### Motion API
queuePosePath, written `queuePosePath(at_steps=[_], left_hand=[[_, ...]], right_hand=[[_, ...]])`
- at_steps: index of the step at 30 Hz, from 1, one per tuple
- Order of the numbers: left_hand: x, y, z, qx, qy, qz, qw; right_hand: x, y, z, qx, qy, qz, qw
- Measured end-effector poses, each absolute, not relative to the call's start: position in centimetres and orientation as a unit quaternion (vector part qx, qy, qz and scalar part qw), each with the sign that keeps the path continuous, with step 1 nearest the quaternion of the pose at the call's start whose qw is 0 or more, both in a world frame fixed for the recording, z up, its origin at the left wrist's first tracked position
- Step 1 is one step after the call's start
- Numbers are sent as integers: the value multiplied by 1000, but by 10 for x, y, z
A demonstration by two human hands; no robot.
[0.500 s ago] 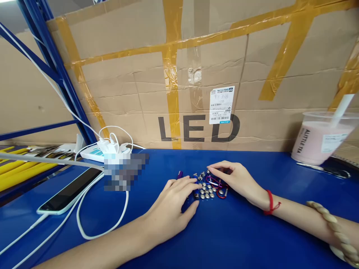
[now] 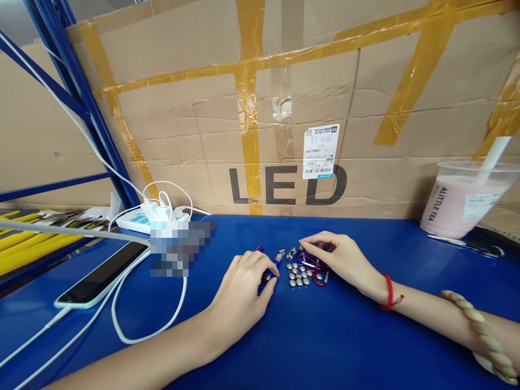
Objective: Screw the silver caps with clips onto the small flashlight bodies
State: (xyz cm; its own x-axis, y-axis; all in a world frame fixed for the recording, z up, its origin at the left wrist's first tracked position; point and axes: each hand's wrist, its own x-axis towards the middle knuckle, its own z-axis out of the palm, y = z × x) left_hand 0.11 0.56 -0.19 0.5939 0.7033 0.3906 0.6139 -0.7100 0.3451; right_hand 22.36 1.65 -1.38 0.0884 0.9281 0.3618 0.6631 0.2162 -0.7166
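Observation:
My left hand (image 2: 244,290) rests on the blue table (image 2: 333,341), fingers curled round a small blue pen-shaped light (image 2: 273,266) whose silver tip sticks out to the right. A cluster of several small silver button cells (image 2: 298,275) lies just right of it. My right hand (image 2: 339,259) rests beside them with fingers bent over red and purple carabiner clips (image 2: 314,269), fingertips pinched near small silver parts (image 2: 293,252). A red string circles my right wrist.
A taped cardboard box marked LED (image 2: 284,124) walls the back. A pink drink cup with a straw (image 2: 463,197) stands at right, a dark pen (image 2: 467,244) before it. At left lie a phone (image 2: 101,275), white charging cables (image 2: 134,325) and a power strip (image 2: 150,216).
My left hand has drawn back to the left and curled round the blue light, uncovering the button cells. My right hand has hardly moved.

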Motion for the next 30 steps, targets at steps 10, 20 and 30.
queuePosePath(at_steps=[10,20,30], left_hand=[[1,7,0,855,382,326,133],[2,-6,8,829,300,416,222],[4,0,3,747,393,398,361]], right_hand=[[218,10,-10,-612,-697,81,364],[220,11,-13,-607,-695,69,379],[216,7,-9,-557,-723,79,401]])
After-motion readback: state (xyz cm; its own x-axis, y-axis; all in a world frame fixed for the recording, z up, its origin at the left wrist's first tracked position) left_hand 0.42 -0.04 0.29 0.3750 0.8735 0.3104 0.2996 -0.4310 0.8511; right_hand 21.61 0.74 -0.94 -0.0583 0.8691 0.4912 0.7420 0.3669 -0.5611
